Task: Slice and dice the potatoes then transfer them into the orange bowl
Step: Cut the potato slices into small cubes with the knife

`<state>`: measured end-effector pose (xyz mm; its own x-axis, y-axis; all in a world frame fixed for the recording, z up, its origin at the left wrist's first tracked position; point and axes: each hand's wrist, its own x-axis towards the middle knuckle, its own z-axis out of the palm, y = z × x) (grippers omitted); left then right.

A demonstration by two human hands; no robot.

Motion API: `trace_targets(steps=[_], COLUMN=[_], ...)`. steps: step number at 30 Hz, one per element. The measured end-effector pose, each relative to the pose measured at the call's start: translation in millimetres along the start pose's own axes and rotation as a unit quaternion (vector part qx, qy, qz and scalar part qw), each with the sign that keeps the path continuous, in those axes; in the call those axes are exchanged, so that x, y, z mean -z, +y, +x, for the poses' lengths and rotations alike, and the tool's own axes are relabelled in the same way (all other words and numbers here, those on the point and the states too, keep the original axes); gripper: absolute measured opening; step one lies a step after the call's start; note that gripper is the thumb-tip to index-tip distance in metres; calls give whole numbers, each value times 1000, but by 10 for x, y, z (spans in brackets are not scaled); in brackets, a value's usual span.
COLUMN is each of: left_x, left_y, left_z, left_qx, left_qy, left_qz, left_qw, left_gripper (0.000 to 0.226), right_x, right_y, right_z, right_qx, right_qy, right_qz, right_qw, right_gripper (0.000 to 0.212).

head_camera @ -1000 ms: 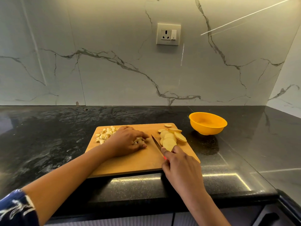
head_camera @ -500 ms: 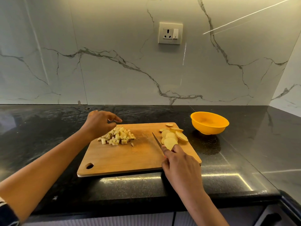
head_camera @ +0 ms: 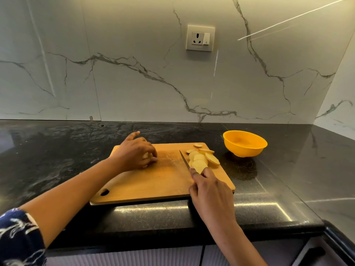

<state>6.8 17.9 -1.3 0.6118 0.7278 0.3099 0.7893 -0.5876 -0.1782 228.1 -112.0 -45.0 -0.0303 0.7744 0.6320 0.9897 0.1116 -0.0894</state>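
1. Wooden cutting board lies on the black counter. Both hands are over it, well apart from each other.
2. The left hand sits on the far left part of the board. Its fingers are curled down over the diced potato, and only a small pale bit peeks out from under them. One finger sticks up, away from the others.
3. The right hand is at the near right side of the board, closed tight round the knife. The handle is hidden inside the hand. The thin blade pokes out past the fingertips and points away from the person.
4. The potato slices lie in a small pile just past the right hand, to the right of the blade. The nearest slice is right against the fingertips.
5. The orange bowl stands on the counter, off the board, farther away than the right hand and to its right.
6. A blue patterned sleeve covers the left upper arm. A white wall socket is high above both hands.
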Motion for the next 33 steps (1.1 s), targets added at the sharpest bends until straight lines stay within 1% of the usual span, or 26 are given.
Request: trace_targets(steps=[2,4,6,10,13,15,17,19,21,22,24,25,27,29,30,33], left_x=[15,29,38,30,54,75,95,105,89,77,73,74,54,20,1,-89], left_y=[-77,-132,-181,-229,-233,-199,-162,-130,-110,-100,-70,-55,1,84,132,315], left_z=[-42,-96,-150,-222,-241,-256,-248,-209,-132,-83,46,128,346,596,715,1075], left_qx=[17,28,56,98,121,118,99,84,82,89,105,109,83,47,43,56], left_qy=[28,78,108,146,148,155,193,212,210,209,207,205,189,137,103,37], left_qz=[-22,-53,-93,-181,-250,-242,-208,-171,-121,-98,-88,-95,-115,-136,-145,-160], left_qw=[999,995,988,968,949,950,954,959,967,969,969,968,972,980,983,985], left_gripper=[22,16,13,13,14,15,14,14,16,19,32,31,19,31,32,27], right_x=[4,9,10,-4,62,122,134,161,171,172,165,155,119,77,67,46], right_y=[0,-6,-9,-2,-1,45,129,218,312,355,440,476,518,546,558,622], right_z=[-2,-6,-8,-11,-13,32,89,192,321,376,483,519,544,541,538,539], right_qx=[-1,-2,2,7,-6,-11,-21,-37,-54,-60,-77,-85,-95,-97,-97,-105], right_qy=[-2,-7,-7,2,-14,-23,-24,-9,-5,-10,-12,-13,-21,-33,-36,-39], right_qz=[1,1,1,7,18,34,65,64,56,48,46,53,64,66,68,88], right_qw=[1000,1000,1000,1000,1000,999,997,997,997,997,996,995,993,993,992,990], right_gripper=[50,50,51,50,45,45,47,46,45,45,45,45,45,45,45,45])
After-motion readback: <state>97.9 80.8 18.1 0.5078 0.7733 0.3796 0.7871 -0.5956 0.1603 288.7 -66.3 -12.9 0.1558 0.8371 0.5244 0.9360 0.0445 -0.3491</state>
